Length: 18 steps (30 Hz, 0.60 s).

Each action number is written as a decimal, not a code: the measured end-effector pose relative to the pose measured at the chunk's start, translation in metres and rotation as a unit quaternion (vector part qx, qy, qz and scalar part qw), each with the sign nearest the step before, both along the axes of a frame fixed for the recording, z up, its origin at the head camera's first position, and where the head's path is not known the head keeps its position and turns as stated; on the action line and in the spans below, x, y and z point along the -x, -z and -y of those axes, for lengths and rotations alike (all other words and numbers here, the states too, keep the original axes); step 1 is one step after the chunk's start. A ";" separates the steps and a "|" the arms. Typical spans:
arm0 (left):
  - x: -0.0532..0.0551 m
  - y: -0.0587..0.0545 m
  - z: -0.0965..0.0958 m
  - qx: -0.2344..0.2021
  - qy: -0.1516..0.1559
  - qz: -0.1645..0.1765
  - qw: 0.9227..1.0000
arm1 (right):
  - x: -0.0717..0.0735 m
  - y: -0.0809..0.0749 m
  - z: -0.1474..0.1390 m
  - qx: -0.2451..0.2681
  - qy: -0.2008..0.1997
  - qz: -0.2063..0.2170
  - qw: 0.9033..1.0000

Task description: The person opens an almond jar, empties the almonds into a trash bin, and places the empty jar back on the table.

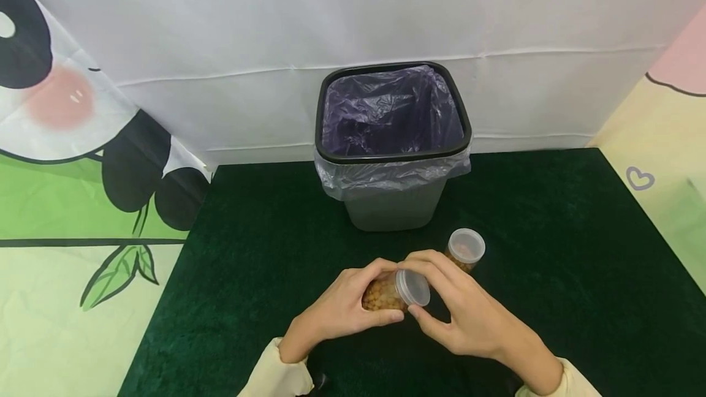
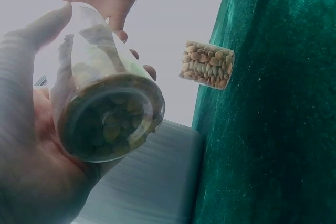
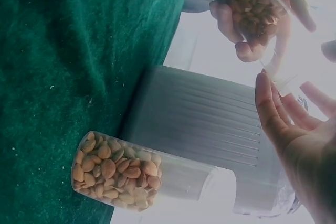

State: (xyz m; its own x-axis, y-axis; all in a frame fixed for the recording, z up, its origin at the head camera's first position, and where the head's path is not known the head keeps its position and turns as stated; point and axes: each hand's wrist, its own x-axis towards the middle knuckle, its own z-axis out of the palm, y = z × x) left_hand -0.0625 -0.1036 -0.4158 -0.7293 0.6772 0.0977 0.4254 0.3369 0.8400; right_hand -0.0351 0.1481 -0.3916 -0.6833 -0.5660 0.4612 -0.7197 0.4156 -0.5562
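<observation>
My left hand (image 1: 353,305) grips a clear plastic jar (image 1: 383,294) around its body, tilted over with its lid end to the right. Brown almond-like kernels show through its wall and through the base of the jar (image 2: 110,119) in the left wrist view. At the other end, my right hand (image 1: 460,305) pinches the translucent white lid (image 1: 415,287) between thumb and fingers. Just beyond the right hand, a second lidded jar (image 1: 466,246) stands upright on the green cloth. In the right wrist view, that standing jar (image 3: 118,171) is partly filled with the same kernels.
A grey waste bin (image 1: 394,208) with a black rim and a purple bag liner (image 1: 364,176) stands behind the jars, near the white backdrop (image 1: 248,109). Dark green cloth (image 1: 248,231) covers the table. Printed sheets hang at the left and right sides.
</observation>
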 end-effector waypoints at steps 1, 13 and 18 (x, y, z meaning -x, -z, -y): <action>0.000 0.000 0.000 -0.001 0.000 -0.002 1.000 | 0.000 -0.001 0.000 -0.002 -0.002 0.000 1.000; 0.004 -0.004 -0.001 0.008 0.008 -0.019 1.000 | 0.004 -0.005 -0.002 -0.006 0.001 0.036 0.999; 0.005 -0.004 0.000 0.011 0.005 -0.010 1.000 | 0.006 -0.005 -0.003 -0.006 -0.010 0.011 1.000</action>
State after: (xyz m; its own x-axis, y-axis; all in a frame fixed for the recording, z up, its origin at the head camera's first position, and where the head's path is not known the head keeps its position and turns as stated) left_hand -0.0679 -0.1033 -0.4118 -0.7205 0.6867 0.0962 0.4452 0.3517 0.8235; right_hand -0.0406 0.1506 -0.3866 -0.6820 -0.5852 0.4387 -0.7153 0.4086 -0.5669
